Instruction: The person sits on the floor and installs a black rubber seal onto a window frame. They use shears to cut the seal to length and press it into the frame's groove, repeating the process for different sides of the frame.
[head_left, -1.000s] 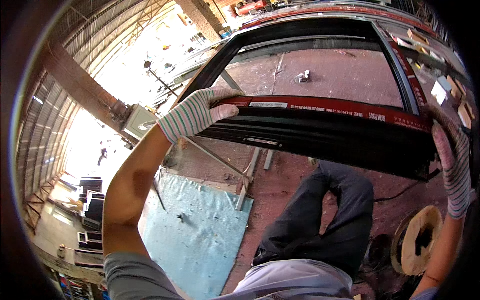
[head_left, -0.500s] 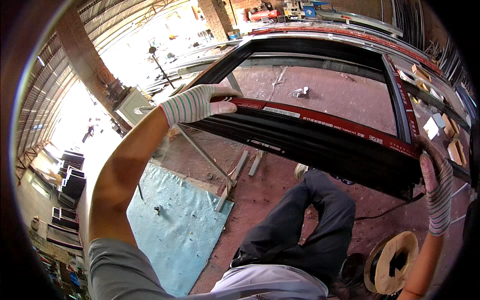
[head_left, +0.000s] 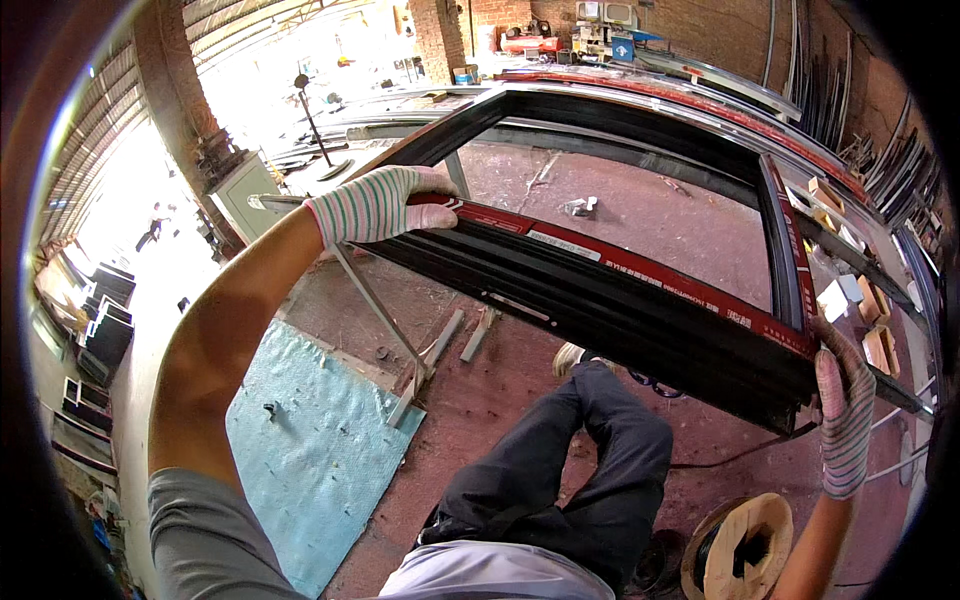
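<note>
Raised in front of me is a black window frame (head_left: 600, 310), rectangular, with red protective film along its near and right bars. My left hand (head_left: 385, 205), in a white glove with green stripes, grips the near left corner, thumb and fingers wrapped over the bar. My right hand (head_left: 843, 415), in a striped glove, closes round the near right corner; part of its fingers is hidden behind the frame. The frame's left side slopes away over a metal stand (head_left: 375, 300) with slim legs.
A pale blue mat (head_left: 310, 450) lies on the reddish floor at left. A wooden spool (head_left: 740, 550) stands by my right side. Long metal profiles (head_left: 690, 95) lie across the back. Small open boxes (head_left: 875, 320) sit at far right, and a grey cabinet (head_left: 245, 200) stands at left.
Within the view, the frame and both hands have shifted slightly left, with the right corner lower. The surroundings have also shifted, as my head has turned. Both hands keep their grip.
</note>
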